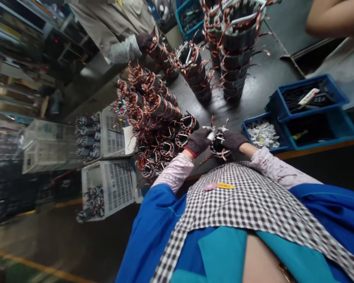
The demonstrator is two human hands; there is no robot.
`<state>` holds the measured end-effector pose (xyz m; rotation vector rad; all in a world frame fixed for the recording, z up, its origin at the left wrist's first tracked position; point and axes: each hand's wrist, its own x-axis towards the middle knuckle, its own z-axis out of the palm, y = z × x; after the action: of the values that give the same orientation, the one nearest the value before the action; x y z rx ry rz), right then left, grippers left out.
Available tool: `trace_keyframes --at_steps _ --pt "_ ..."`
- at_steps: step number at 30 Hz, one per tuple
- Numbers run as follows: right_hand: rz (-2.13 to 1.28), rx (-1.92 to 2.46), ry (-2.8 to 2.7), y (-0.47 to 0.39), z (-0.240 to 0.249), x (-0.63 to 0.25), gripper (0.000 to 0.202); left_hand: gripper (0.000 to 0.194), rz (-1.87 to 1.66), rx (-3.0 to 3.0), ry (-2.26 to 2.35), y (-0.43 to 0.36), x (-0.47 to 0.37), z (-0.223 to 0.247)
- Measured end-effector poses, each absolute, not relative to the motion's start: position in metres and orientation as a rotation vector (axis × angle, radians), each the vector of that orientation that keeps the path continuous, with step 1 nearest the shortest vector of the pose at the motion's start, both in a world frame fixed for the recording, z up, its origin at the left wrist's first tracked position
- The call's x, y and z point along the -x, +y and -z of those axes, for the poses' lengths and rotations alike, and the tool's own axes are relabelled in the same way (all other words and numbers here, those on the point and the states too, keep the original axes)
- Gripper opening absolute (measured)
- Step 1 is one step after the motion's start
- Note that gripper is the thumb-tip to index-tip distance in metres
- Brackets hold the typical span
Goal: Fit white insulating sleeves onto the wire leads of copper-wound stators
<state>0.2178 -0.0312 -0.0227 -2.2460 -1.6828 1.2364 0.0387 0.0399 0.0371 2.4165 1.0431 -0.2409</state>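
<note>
A round black stator with copper wires and white sleeving stands on the dark metal table close to the apron. My left hand, in a dark glove with pale fingertips, bends its fingers at the stator's upper left rim. On the opposite side my right hand, gloved alike, has its fingers curled at the rim's upper right. Thin wire ends stick up between the hands. What exactly the fingertips pinch is too small to make out. Just left of my left hand, more stators stand close together.
Tall stator stacks rise beyond my hands. Blue bins and a bin of white pieces stand at the right. Stacked stators fill the left. Another person's gloved hand touches a far stack; a bare arm is upper right.
</note>
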Motion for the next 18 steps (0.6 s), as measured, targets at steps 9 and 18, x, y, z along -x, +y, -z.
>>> trace_keyframes --at_steps 9,18 --pt "-1.207 2.262 -1.688 -0.030 0.030 -0.217 0.052 0.032 0.647 -2.399 0.746 0.005 -0.010 -0.022" --pt "-1.156 2.129 -1.477 -0.043 0.019 -0.214 0.056 0.027 -0.154 -1.183 1.095 0.005 0.017 -0.028"
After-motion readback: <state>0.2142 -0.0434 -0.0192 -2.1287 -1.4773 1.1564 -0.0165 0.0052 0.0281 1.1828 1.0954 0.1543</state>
